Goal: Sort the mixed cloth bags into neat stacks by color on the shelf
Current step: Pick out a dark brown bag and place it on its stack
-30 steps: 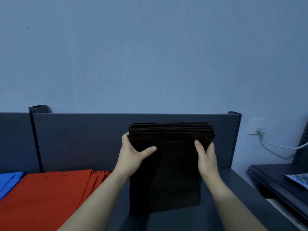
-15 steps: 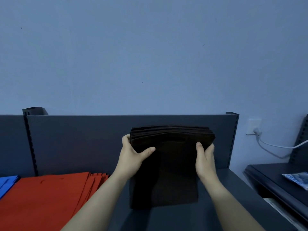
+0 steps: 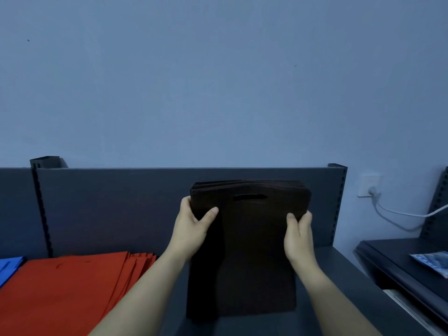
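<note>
A bundle of several dark brown cloth bags (image 3: pixel 249 251) stands upright on the grey shelf (image 3: pixel 339 275), its lower edge on the shelf surface and a handle slot showing near the top. My left hand (image 3: pixel 194 226) grips its left edge, thumb on the front. My right hand (image 3: pixel 299 234) grips the right edge the same way. A fanned stack of red bags (image 3: pixel 68 292) lies flat to the left, and a blue bag (image 3: pixel 9 265) shows at the far left edge.
The shelf's grey back panel (image 3: pixel 121 207) rises behind the bags, with slotted uprights at both ends. A wall socket with a white cable (image 3: pixel 373 192) is on the right. A second dark shelf (image 3: pixel 400 263) at the right carries a blue-printed packet (image 3: pixel 434 261).
The brown bundle has tipped slightly so its front face and handle slot show. Both hands keep their grip on its edges.
</note>
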`<state>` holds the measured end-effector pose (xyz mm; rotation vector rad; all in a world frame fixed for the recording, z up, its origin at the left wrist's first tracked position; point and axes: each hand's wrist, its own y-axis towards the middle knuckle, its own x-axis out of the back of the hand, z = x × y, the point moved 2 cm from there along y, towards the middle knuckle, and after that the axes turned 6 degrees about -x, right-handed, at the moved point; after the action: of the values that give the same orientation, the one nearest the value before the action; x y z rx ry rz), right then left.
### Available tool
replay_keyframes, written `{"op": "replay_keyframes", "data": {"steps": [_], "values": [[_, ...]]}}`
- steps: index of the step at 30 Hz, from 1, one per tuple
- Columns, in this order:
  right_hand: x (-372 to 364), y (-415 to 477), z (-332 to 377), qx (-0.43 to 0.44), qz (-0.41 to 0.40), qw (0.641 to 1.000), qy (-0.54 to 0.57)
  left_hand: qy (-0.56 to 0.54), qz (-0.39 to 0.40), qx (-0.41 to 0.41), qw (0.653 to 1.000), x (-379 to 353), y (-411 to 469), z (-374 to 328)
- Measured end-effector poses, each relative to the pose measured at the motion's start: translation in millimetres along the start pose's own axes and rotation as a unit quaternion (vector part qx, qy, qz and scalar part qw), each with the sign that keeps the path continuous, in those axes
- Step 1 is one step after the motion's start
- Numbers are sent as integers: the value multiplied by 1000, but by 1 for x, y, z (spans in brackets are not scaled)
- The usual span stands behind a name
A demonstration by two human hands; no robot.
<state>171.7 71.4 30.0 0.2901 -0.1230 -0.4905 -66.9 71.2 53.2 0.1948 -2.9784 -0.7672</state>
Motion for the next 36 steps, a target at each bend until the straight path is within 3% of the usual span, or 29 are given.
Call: {"op": "replay_keyframes", "data": {"steps": [7, 13, 20, 24, 29, 36], "values": [[7, 9, 28, 59, -32, 998, 2, -4, -2, -55, 998, 3, 7, -15], [5, -3, -13, -11, 7, 999, -33, 50, 33, 10, 998, -1, -12, 19], [10, 16, 37, 77, -53, 991, -98, 72, -27, -40, 996, 0, 9, -28], [8, 31, 38, 13, 3, 985, -173, 44, -32, 45, 998, 5, 19, -26], [-4, 21, -12, -99, 67, 953, -277, 81, -4, 185, 979, 7, 7, 36], [-16, -3, -74, -206, 177, 916, -296, 151, 23, 285, 946, 14, -20, 112]]}}
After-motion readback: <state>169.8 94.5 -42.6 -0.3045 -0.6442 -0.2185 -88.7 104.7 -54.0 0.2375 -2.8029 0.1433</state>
